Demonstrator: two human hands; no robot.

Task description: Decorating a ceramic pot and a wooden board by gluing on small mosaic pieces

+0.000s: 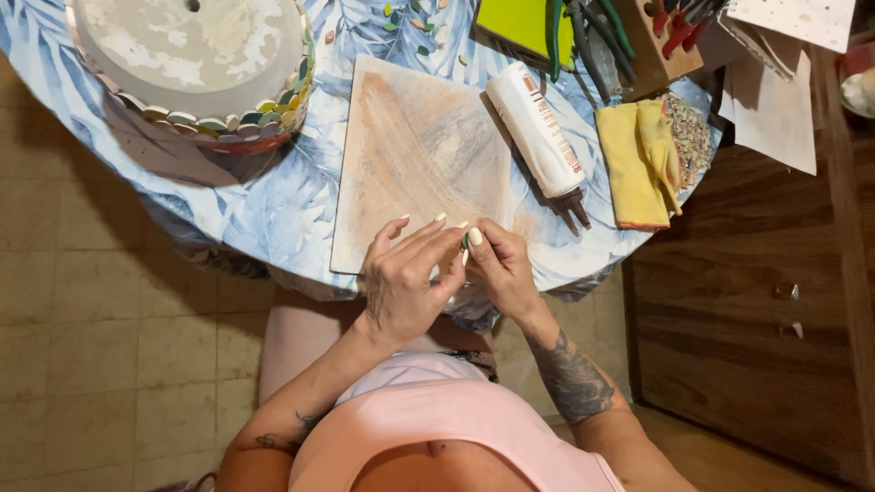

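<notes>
I see the tiled floor [100, 319] on the far left, then the round table with its blue leaf-print cloth [273, 205]. On it, upper left, sits a round grey pot [196, 59] turned bottom up, its rim lined with small oval chips in green, white and brown. Next along lies a flat wooden board [419, 155], pale and smeared.

At the board's near edge my left hand [401, 282] has its fingers curled, the thumb and first fingers closing toward the other hand, the remaining fingers spread loosely above. My right hand [501, 269] touches it, thumb and forefinger pinched shut on a small green piece [465, 240]; only a sliver shows between the fingertips, so I cannot tell its shape, nor whether the left fingers also grip it.

Right of the board lies a white squeeze bottle [538, 128] with a dark nozzle pointing toward me, then a folded yellow cloth [638, 164] beside a heap of small mixed chips [691, 137]. Above them are a lime-green sheet [515, 23], pliers with green handles [583, 36] and a wooden tool block [652, 41]. White papers [775, 100] overlap a dark wooden cabinet [756, 301] at far right.
</notes>
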